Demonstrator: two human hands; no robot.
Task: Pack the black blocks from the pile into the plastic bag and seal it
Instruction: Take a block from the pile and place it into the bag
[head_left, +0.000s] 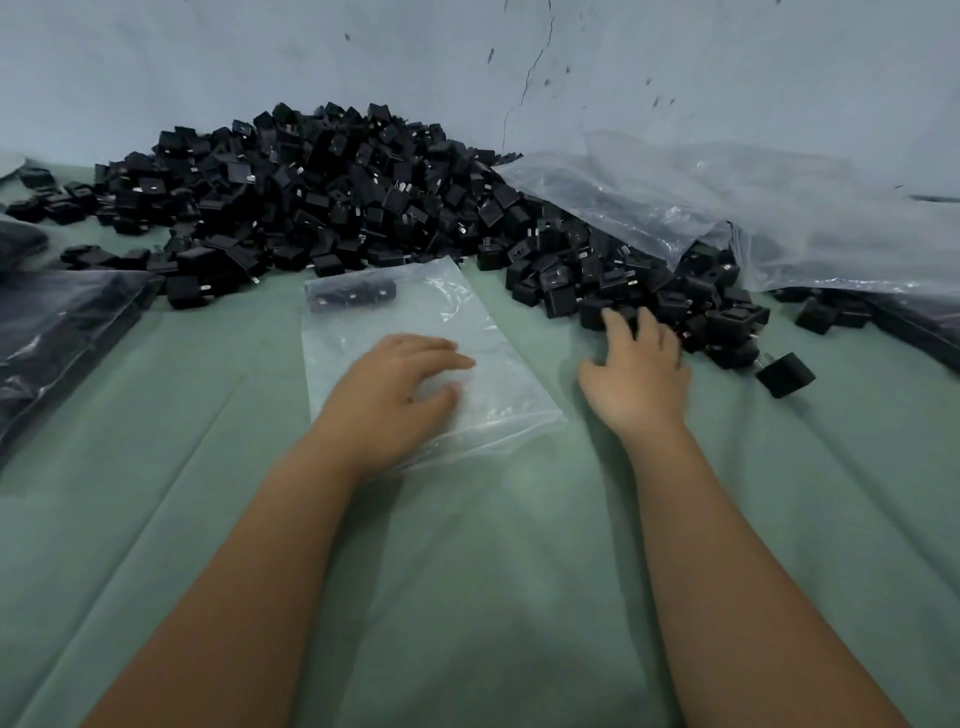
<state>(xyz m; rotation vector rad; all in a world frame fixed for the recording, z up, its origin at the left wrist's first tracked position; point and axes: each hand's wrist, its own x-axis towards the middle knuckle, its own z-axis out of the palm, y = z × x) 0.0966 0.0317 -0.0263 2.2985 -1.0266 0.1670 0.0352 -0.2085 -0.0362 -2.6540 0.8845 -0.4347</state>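
A big pile of black blocks (332, 192) lies against the wall on the green cloth (467, 571). In front of it a small clear plastic bag (467, 322) lies flat, with a few black blocks (353, 296) inside at its far end. My left hand (395, 395) rests on the near part of the bag, thumb and fingers around its edge. My right hand (639, 369) reaches into the near right edge of the pile, fingers spread over the blocks; whether it holds one is hidden. A single black block (784, 374) lies just right of that hand.
A large clear plastic sheet (727, 208) drapes over the right side of the pile. Filled dark bags (57, 338) lie at the left edge, and another dark bag (924, 327) sits at the far right. A cracked pale wall (467, 62) stands behind.
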